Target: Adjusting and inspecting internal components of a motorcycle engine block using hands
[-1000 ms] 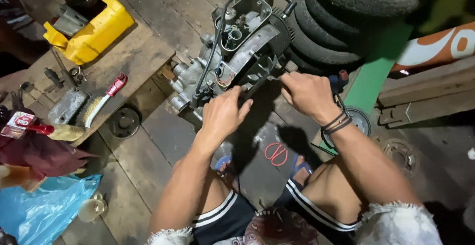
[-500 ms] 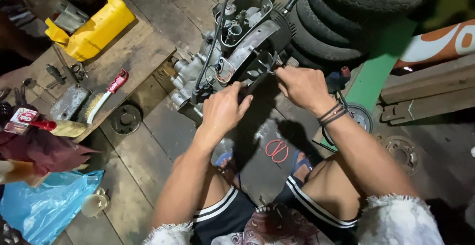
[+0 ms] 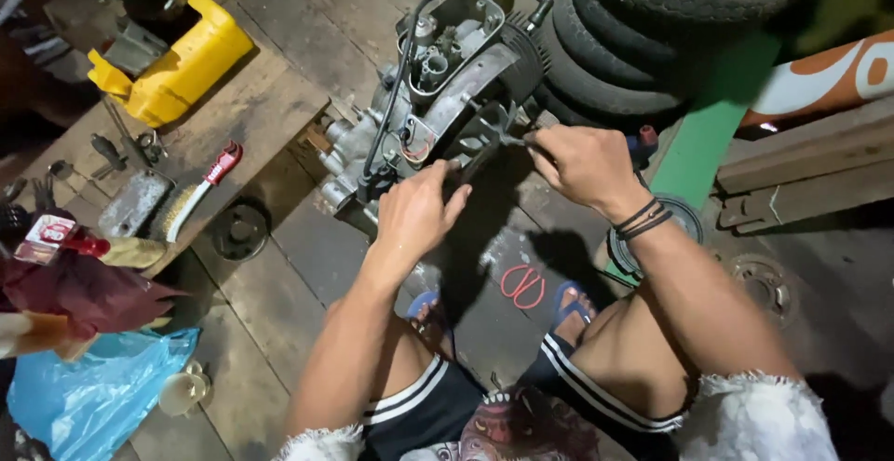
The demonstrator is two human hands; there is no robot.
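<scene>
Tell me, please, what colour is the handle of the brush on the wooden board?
Red, on the brush handle; the head view shows it.

Grey metal engine block (image 3: pixel 428 107), oily and worn, lying tilted on the wooden floor just left of a stack of tyres. Open top housing showing small round parts inside. Black cable looped over the upper casing and down the left side. Finned cylinder at upper right. Dark slim tool (image 3: pixel 484 149) set against the casing's lower right edge, angled down-left, exact kind unclear.
</scene>
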